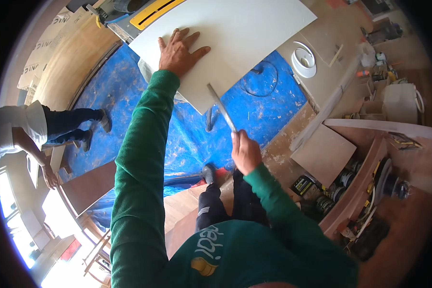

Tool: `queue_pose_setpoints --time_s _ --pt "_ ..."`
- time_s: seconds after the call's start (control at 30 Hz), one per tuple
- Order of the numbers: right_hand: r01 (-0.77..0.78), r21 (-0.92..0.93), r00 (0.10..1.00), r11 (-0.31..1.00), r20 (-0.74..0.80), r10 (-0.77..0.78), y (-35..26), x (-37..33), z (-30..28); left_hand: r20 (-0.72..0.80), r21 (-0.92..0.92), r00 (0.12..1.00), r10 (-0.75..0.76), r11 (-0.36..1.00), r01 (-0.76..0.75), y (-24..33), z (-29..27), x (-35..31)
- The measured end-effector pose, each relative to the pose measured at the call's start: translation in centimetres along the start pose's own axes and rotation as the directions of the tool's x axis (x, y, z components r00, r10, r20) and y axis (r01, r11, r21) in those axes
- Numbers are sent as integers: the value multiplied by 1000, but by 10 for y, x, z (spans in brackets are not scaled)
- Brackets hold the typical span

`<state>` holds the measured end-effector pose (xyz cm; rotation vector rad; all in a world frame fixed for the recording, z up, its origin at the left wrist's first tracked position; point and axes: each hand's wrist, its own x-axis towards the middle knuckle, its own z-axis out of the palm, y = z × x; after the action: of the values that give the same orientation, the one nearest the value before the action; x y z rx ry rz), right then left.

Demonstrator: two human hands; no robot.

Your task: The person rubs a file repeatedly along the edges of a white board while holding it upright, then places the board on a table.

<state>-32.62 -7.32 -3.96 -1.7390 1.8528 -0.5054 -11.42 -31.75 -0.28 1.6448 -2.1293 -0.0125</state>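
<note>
A large white board (254, 36) lies flat at the top of the head view, one corner pointing toward me. My left hand (178, 53) rests palm down on it, fingers spread, near its left part. In my right hand (246, 152) is a long metal file (222, 107), gripped at its near end. The file slants up and left, its far tip at the board's near right edge close to the corner; whether it touches the edge I cannot tell.
Under the board sits a machine with a yellow slotted plate (153, 13). A blue sheet (177, 144) covers the floor. A white ring (303, 60) lies on a panel at right, beyond cans (325, 202) and tools. Another person (38, 125) stands at left beside a brown panel (92, 185).
</note>
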Motion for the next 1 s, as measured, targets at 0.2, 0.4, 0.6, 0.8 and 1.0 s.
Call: queue_pose_setpoints --time_s 0.2,0.4,0.6,0.8,1.0 --pt "75 -92 959 993 -268 -97 15 119 -46 -95 -85 991 -94 993 86 23 -1 -5" --pt "18 -82 994 996 110 -9 -20 1 -18 -128 -151 985 -112 984 92 1 -17 -11" --pt "66 -105 979 992 -185 -85 -6 111 -47 -153 -483 940 -304 853 197 6 -14 -9" --pt "42 -135 996 990 90 -30 -33 18 -32 -246 -682 867 -433 713 162 -1 -19 -14" --pt "323 -231 936 918 -64 -345 -14 29 -14 -273 -757 848 -454 646 102 -14 -11 -12"
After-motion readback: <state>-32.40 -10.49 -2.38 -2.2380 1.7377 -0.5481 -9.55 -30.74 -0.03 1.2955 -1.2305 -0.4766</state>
